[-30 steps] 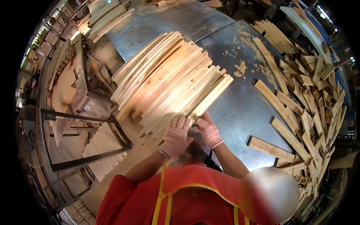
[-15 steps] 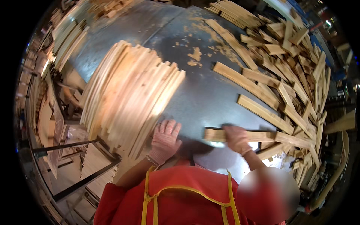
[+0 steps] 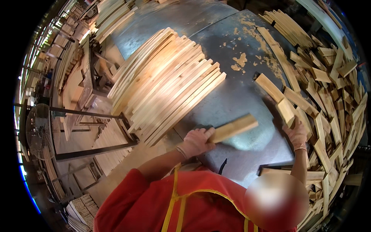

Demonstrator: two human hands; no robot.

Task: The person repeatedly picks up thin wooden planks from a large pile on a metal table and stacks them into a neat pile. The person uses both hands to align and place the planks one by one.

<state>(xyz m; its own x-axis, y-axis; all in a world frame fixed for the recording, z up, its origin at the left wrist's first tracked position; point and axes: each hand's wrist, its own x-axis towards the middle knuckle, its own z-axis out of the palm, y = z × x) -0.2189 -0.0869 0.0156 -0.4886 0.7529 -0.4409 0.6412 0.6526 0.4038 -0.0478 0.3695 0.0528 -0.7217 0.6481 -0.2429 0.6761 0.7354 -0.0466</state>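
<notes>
My left hand (image 3: 197, 142), in a pale knitted glove, is closed round the near end of a short wooden board (image 3: 236, 127). The board is tilted up to the right over the metal tabletop, slightly blurred. At the edge of the heap on the right, my gloved right hand (image 3: 296, 135) is closed on the near end of a wooden piece (image 3: 286, 111). Another plank (image 3: 269, 87) lies just beyond that piece, partly covered by it. To the left of my left hand, pale wooden strips (image 3: 170, 83) lie side by side in a broad row.
A loose heap of wood offcuts (image 3: 336, 112) fills the right side of the metal table (image 3: 216, 34). Wood chips (image 3: 240, 60) are scattered towards the back. A black metal frame (image 3: 92, 151) and a fan (image 3: 38, 131) stand at the left, beside more stacked wood.
My left hand, earlier open beside the strips, now holds a short board. My right hand has moved from a board near me to a piece farther off. The view has shifted left.
</notes>
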